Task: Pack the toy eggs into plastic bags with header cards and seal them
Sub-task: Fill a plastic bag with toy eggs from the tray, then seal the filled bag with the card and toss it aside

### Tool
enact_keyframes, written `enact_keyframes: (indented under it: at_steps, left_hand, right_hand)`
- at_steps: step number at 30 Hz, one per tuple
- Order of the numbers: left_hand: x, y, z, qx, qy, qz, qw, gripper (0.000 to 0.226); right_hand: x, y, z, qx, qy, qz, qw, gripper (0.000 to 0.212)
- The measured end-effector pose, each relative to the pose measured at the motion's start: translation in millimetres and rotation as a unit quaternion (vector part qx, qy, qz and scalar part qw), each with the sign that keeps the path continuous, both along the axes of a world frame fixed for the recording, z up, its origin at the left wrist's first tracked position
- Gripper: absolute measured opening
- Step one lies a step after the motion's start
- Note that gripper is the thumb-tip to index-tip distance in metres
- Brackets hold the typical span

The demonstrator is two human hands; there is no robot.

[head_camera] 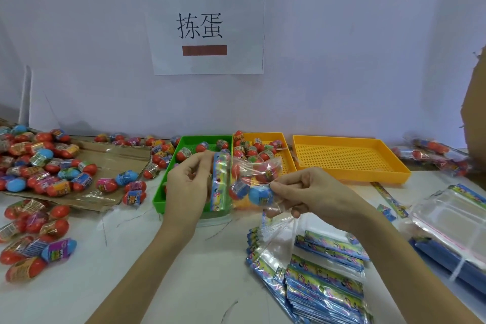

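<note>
Clear plastic bag (252, 179) with toy eggs (259, 193) inside hangs above the counter's (184, 271) middle, stretched sideways, probably so its mouth can be sealed. The left hand (188, 187) pinches the header card (219, 181) end; the right hand (310, 194), fingers curled, pinches the bag's other end.

one head-worn view looks forward and down, close over the table (184, 271), facing the wall (342, 60).
</note>
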State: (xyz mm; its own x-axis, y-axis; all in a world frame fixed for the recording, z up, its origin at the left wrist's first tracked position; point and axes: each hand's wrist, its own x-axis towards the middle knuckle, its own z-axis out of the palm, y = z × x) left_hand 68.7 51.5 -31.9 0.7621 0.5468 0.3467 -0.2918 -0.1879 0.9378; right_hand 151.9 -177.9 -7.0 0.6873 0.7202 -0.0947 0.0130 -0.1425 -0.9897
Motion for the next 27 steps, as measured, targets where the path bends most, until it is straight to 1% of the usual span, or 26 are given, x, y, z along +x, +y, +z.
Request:
enact_keyframes:
  at_steps: [2, 3, 4, 6, 7, 8, 9, 11, 12, 13, 15, 17, 19, 20, 22, 24, 27]
  left_hand:
    - [1, 6, -2, -0.002, -0.002, 0.011, 1.000, 0.029]
    - [1, 9, -2, 0.005, -0.002, 0.021, 1.000, 0.029]
    - [0, 13, -3, 0.013, -0.002, 0.028, 1.000, 0.028]
    - [1, 15, -5, 0.025, 0.001, 0.024, 0.999, 0.030]
    - [1, 13, -6, 0.034, 0.006, 0.015, 0.999, 0.031]
    - [1, 9, -7, 0.054, 0.012, 0.005, 0.998, 0.031]
    - [1, 4, -7, 0.088, 0.016, -0.002, 0.996, 0.029]
    - [-1, -7, -9, 0.203, 0.011, -0.017, 0.979, 0.022]
    - [-3, -12, -10, 0.269, 0.002, -0.034, 0.962, 0.020]
    - [-6, -17, -12, 0.335, -0.008, -0.062, 0.940, 0.021]
    - [-10, -30, -16, 0.455, -0.016, -0.146, 0.878, 0.030]
    - [-13, -48, -21, 0.525, 0.002, -0.241, 0.816, 0.043]
    - [-14, -66, -26, 0.556, 0.026, -0.302, 0.774, 0.053]
    - [-14, -73, -28, 0.566, 0.034, -0.318, 0.760, 0.055]
    - [-13, -79, -32, 0.578, 0.043, -0.322, 0.748, 0.054]
    - [-11, -78, -36, 0.583, 0.038, -0.299, 0.754, 0.053]
    - [-7, -75, -42, 0.585, 0.017, -0.261, 0.767, 0.050]
  right_hand:
    - [8, -8, 0, 0.007, 0.015, -0.066, 0.998, 0.039]
    - [13, -13, 2, 0.039, 0.036, -0.120, 0.991, 0.043]
    - [18, -20, 4, 0.097, 0.062, -0.183, 0.976, 0.045]
    - [28, -33, 8, 0.251, 0.103, -0.282, 0.920, 0.042]
    - [32, -38, 10, 0.316, 0.116, -0.305, 0.891, 0.040]
    - [34, -42, 10, 0.356, 0.128, -0.313, 0.871, 0.040]
    - [36, -43, 9, 0.367, 0.134, -0.314, 0.865, 0.040]
    - [34, -39, 5, 0.320, 0.125, -0.310, 0.887, 0.039]
    - [33, -35, 2, 0.284, 0.116, -0.304, 0.902, 0.035]
    - [31, -31, 0, 0.252, 0.110, -0.296, 0.915, 0.030]
    - [27, -23, -2, 0.206, 0.097, -0.279, 0.933, 0.023]
    - [25, -18, -4, 0.181, 0.084, -0.263, 0.944, 0.020]
    - [23, -15, -7, 0.151, 0.063, -0.261, 0.951, 0.019]
    - [23, -15, -9, 0.130, 0.045, -0.269, 0.953, 0.018]
    - [23, -13, -12, 0.083, 0.000, -0.296, 0.951, 0.016]
    - [24, -13, -13, 0.037, -0.045, -0.320, 0.946, 0.015]
    - [25, -16, -15, -0.005, -0.098, -0.332, 0.938, 0.016]
